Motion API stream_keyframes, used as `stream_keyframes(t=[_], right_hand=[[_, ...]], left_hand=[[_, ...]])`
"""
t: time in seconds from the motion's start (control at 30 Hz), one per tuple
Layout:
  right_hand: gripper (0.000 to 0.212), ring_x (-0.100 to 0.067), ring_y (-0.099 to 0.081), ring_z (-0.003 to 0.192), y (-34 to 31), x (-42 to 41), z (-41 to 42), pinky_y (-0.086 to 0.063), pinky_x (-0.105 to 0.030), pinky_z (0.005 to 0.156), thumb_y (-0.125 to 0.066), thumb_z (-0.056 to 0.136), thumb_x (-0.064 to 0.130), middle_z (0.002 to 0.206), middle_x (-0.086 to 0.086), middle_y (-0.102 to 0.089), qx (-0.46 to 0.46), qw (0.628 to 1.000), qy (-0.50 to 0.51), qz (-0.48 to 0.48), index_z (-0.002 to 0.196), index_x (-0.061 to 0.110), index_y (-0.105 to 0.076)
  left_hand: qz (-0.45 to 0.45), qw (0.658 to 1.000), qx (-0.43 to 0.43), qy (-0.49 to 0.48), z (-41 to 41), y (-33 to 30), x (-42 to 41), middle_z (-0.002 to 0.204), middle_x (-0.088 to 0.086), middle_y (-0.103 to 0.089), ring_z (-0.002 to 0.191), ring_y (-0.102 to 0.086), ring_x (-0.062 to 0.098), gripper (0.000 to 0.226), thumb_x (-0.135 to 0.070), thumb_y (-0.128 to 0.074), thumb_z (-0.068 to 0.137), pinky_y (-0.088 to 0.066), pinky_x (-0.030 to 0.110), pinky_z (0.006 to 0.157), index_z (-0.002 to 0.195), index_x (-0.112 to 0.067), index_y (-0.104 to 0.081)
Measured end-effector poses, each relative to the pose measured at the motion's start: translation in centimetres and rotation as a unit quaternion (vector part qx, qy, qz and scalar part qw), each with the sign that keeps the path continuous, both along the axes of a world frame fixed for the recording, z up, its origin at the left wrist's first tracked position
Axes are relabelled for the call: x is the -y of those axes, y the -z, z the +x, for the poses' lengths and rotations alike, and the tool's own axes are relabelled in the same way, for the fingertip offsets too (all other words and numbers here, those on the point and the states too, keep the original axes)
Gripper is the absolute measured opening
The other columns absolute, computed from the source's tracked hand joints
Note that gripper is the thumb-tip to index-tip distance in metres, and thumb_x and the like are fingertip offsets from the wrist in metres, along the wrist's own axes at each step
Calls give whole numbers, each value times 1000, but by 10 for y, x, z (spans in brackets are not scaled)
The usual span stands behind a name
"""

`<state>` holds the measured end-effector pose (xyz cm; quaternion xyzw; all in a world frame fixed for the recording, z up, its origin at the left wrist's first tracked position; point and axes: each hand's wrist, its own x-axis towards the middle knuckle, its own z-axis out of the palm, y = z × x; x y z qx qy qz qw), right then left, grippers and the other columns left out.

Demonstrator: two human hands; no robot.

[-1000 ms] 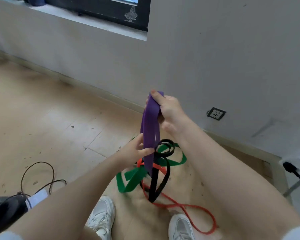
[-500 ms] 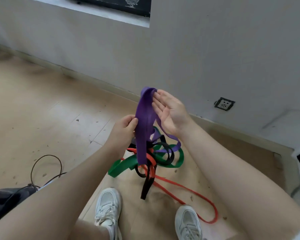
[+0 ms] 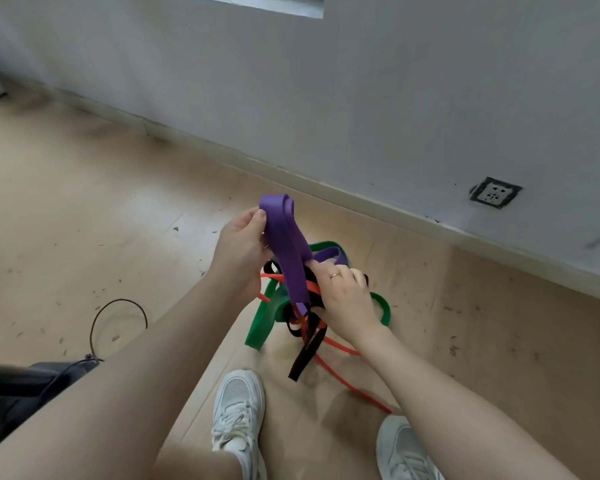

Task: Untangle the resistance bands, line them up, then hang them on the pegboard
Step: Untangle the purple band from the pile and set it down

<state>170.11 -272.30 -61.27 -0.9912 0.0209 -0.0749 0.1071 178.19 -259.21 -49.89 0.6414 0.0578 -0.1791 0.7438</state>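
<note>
My left hand [image 3: 242, 244] pinches the top fold of the wide purple band [image 3: 286, 244] and holds it up above the floor. Below it hangs a tangle: a green band [image 3: 264, 323], a thin red band [image 3: 340, 379] trailing toward my right shoe, and a black band [image 3: 305, 358] dangling lowest. My right hand [image 3: 343, 299] has its fingers curled into the knot, where it grips the purple and black strands. No pegboard is in view.
A grey wall with a baseboard [image 3: 361, 202] runs behind the bands, with a socket [image 3: 495, 192] low on the right. A dark cable loop [image 3: 118, 320] and a dark bag [image 3: 21, 386] lie at the left. My white shoes [image 3: 238, 410] stand on the wooden floor.
My left hand has risen and taken the top of the purple band. My right hand let go of that top, dropped and closed on the knot below.
</note>
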Motion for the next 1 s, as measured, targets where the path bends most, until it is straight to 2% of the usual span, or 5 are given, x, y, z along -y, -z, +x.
stream_keyframes(t=[0.17, 0.6, 0.8, 0.9, 1.0], right_hand=[[46, -22, -53, 116, -11, 11, 16, -29, -43, 108, -49, 91, 23, 124, 0, -57, -62, 993, 11, 101, 136, 21, -37], [34, -13, -60, 67, -169, 47, -16, -50, -23, 64, -51, 62, 3, 72, 4, -65, 54, 815, 35, 575, 88, 19, -65], [33, -14, -58, 61, -229, 88, -43, -50, -29, 63, -48, 60, 1, 69, 0, -62, 145, 799, 64, 580, 86, 14, -63], [27, -14, -59, 65, -219, 118, -52, -52, -27, 62, -50, 70, -2, 75, 0, -63, 249, 754, 180, 580, 86, 16, -62], [28, -19, -62, 78, -164, 140, -56, -48, -29, 69, -51, 78, -7, 83, -2, -62, 198, 822, 322, 426, 92, 16, -60]], left_hand=[[69, 997, -9, -36, 12, 17, -6, 76, 2, -49, 72, -43, 14, 27, -22, -34, 101, -42, 33, 81, 90, -11, -56], [134, 991, 3, -10, 11, 31, 6, 83, 8, -59, 69, -56, 18, 16, 1, -61, 83, -47, 22, 56, 95, -6, -54], [120, 989, -62, -52, 11, 43, 5, 91, 15, -55, 61, -52, 20, 41, -8, -69, 79, -42, 23, 42, 114, 5, -52], [137, 989, -31, -54, 2, 40, 3, 97, 16, -60, 77, -57, 27, 38, -12, -70, 80, -49, 32, 60, 111, -1, -52], [70, 997, 2, -35, -10, 24, 7, 93, 8, -58, 82, -57, 24, 31, -5, -66, 83, -48, 31, 66, 110, -5, -51]])
